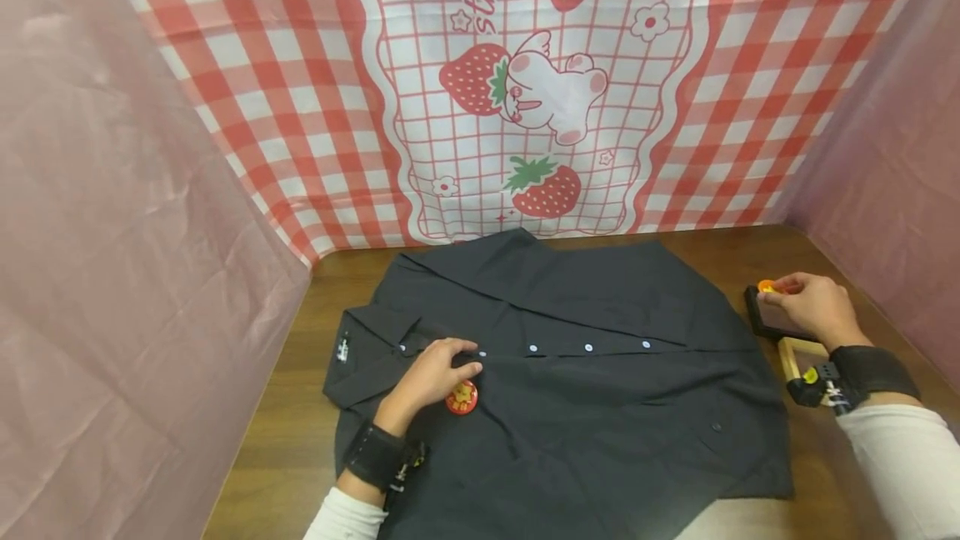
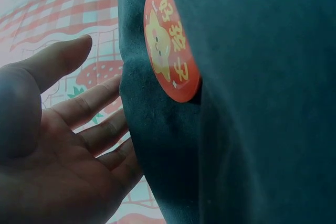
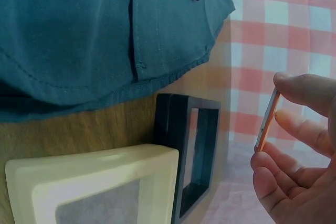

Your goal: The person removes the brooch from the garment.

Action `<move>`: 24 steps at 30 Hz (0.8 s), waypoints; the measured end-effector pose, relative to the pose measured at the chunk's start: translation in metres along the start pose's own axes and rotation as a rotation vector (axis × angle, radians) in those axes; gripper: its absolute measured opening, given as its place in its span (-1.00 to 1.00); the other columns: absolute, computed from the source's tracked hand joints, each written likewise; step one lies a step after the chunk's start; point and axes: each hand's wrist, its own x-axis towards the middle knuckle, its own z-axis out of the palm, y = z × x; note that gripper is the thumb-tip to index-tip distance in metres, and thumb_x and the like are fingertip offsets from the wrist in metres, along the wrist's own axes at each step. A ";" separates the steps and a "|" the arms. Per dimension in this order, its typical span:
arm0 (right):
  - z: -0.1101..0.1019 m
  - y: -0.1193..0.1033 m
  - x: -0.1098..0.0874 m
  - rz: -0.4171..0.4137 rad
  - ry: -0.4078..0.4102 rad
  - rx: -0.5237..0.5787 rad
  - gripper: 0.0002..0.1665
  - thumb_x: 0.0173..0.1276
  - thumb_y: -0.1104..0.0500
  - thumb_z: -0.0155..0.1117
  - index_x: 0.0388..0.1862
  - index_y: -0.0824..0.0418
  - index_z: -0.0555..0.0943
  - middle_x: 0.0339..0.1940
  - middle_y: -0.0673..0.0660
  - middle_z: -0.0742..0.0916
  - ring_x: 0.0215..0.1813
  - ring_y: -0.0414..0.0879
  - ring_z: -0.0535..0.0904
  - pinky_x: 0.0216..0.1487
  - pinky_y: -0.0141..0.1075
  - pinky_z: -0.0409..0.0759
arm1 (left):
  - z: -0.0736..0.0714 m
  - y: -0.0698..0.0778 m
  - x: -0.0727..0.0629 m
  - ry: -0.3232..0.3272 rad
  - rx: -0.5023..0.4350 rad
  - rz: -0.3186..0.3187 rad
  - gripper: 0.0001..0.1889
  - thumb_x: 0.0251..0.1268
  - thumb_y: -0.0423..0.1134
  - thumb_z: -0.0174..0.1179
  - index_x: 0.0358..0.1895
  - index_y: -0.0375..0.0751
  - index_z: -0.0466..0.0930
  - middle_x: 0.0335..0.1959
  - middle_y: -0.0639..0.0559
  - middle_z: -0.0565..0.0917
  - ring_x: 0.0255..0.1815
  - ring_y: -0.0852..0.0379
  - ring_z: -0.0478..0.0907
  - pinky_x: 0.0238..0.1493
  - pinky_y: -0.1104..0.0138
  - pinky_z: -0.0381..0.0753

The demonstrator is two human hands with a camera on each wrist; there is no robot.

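Observation:
A dark button-up shirt (image 1: pixel 600 423) lies spread on the wooden table, its collar at the left. On its front sits a round red badge (image 1: pixel 462 398) with a yellow figure, and yellow characters show on it in the left wrist view. My left hand (image 1: pixel 427 375) hovers close by that badge, fingers loosely extended, the palm holding nothing. At the far right my right hand (image 1: pixel 821 307) pinches a round orange badge (image 1: pixel 766 287) by its rim, over the black frame. Seen edge-on in the right wrist view, the orange badge (image 3: pixel 268 121) shows a silvery back between thumb and fingers.
A black box-like frame (image 1: pixel 759 319) and a light wooden frame (image 1: pixel 789 361) stand side by side right of the shirt. Behind the table hangs a red-checked strawberry cloth (image 1: pixel 315 132). Pink fabric walls (image 1: pixel 150 273) close off both sides.

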 end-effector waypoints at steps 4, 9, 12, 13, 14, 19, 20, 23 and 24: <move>0.001 0.002 0.002 0.016 -0.014 -0.001 -0.37 0.35 -0.09 0.25 -0.07 0.53 0.56 -0.19 0.54 0.67 -0.22 0.38 0.58 -0.46 -0.22 0.42 | 0.000 0.001 0.000 -0.006 -0.002 -0.004 -0.60 0.33 -0.09 0.22 0.15 -0.20 0.60 0.18 -0.17 0.61 0.31 -0.19 0.43 0.37 -0.09 0.32; 0.003 0.007 0.006 0.013 0.001 -0.009 -0.39 0.31 -0.05 0.30 -0.09 0.55 0.57 -0.20 0.53 0.69 -0.20 0.44 0.56 -0.40 -0.07 0.46 | -0.001 0.002 0.002 0.002 0.007 0.000 -0.60 0.33 -0.09 0.22 0.15 -0.19 0.61 0.17 -0.16 0.62 0.30 -0.18 0.44 0.37 -0.08 0.33; 0.004 0.011 0.008 0.032 -0.013 -0.026 -0.35 0.31 -0.06 0.30 -0.07 0.57 0.55 -0.16 0.55 0.67 -0.16 0.50 0.53 -0.32 0.05 0.48 | -0.001 0.001 0.002 0.002 0.006 0.000 -0.60 0.32 -0.08 0.22 0.14 -0.19 0.61 0.17 -0.17 0.62 0.30 -0.19 0.44 0.36 -0.09 0.32; 0.004 0.013 0.008 0.043 -0.023 -0.033 -0.34 0.31 -0.07 0.29 -0.06 0.58 0.54 -0.14 0.56 0.66 -0.14 0.51 0.52 -0.29 0.08 0.48 | -0.001 0.001 0.002 0.000 0.008 -0.001 -0.60 0.32 -0.08 0.22 0.14 -0.19 0.61 0.17 -0.17 0.62 0.30 -0.18 0.44 0.36 -0.09 0.32; 0.004 0.014 0.008 0.055 -0.035 -0.036 -0.33 0.32 -0.07 0.28 -0.05 0.58 0.53 -0.12 0.57 0.65 -0.13 0.52 0.51 -0.27 0.10 0.48 | -0.001 0.001 0.001 -0.001 0.010 -0.001 -0.60 0.32 -0.08 0.22 0.14 -0.19 0.61 0.17 -0.16 0.62 0.30 -0.18 0.44 0.37 -0.09 0.32; 0.003 0.019 0.007 0.096 -0.078 -0.037 -0.38 0.35 -0.03 0.24 -0.03 0.58 0.51 -0.06 0.61 0.59 -0.11 0.56 0.47 -0.23 0.16 0.48 | 0.000 0.000 0.001 -0.004 0.012 -0.004 -0.60 0.32 -0.07 0.23 0.14 -0.18 0.61 0.17 -0.15 0.62 0.30 -0.17 0.45 0.36 -0.08 0.34; 0.002 0.019 0.007 0.093 -0.080 -0.033 -0.39 0.36 -0.01 0.24 -0.03 0.58 0.51 -0.06 0.62 0.58 -0.11 0.57 0.47 -0.23 0.16 0.48 | 0.001 0.000 0.001 -0.005 0.011 -0.005 -0.60 0.32 -0.07 0.23 0.14 -0.18 0.61 0.17 -0.15 0.62 0.30 -0.17 0.44 0.36 -0.08 0.34; 0.001 0.020 0.007 0.100 -0.086 -0.027 -0.38 0.36 -0.03 0.23 -0.02 0.58 0.51 -0.05 0.63 0.57 -0.11 0.57 0.46 -0.21 0.18 0.47 | 0.000 0.000 0.000 -0.008 0.007 -0.008 -0.60 0.32 -0.07 0.22 0.15 -0.18 0.61 0.17 -0.15 0.61 0.31 -0.17 0.44 0.36 -0.08 0.33; 0.001 0.020 0.007 0.105 -0.091 -0.024 -0.38 0.37 -0.03 0.22 -0.01 0.58 0.50 -0.05 0.63 0.57 -0.10 0.57 0.46 -0.21 0.18 0.47 | 0.000 0.001 0.000 -0.010 0.004 -0.010 -0.59 0.32 -0.07 0.23 0.15 -0.18 0.60 0.18 -0.16 0.61 0.31 -0.17 0.44 0.36 -0.09 0.33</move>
